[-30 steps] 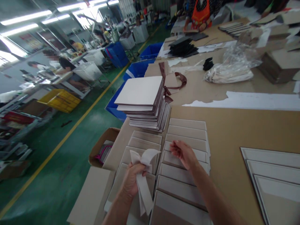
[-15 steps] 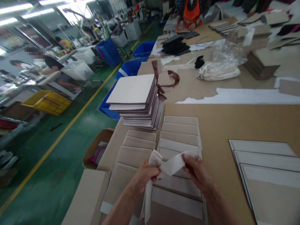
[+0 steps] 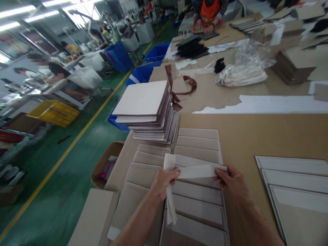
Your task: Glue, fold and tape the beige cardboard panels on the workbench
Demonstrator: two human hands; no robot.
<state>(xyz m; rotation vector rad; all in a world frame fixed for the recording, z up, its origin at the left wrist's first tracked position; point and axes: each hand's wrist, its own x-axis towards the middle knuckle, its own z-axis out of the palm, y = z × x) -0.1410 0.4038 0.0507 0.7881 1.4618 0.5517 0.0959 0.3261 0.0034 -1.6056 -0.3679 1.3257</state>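
Note:
My left hand point(image 3: 164, 181) is closed round a folded bundle of white strips point(image 3: 169, 163), whose lower ends hang below it. A single white strip point(image 3: 196, 171) stretches level from that bundle to my right hand point(image 3: 229, 177), which pinches its far end. Both hands are over overlapping rows of beige panels point(image 3: 198, 141) with pale edge bands. Left of them lies a second overlapping row of beige panels point(image 3: 143, 171).
A tall stack of white boards point(image 3: 143, 99) stands at the back left. More framed panels point(image 3: 297, 191) overlap at the right. Beyond are a brown ribbon point(image 3: 189, 87), a plastic bag point(image 3: 243, 73) and a person at the table. An open carton point(image 3: 98, 171) sits at the left edge.
My right hand has moved right, drawing the white strip out straighter. The bundle in my left hand is now more upright. The far person's hands have shifted onto dark pieces.

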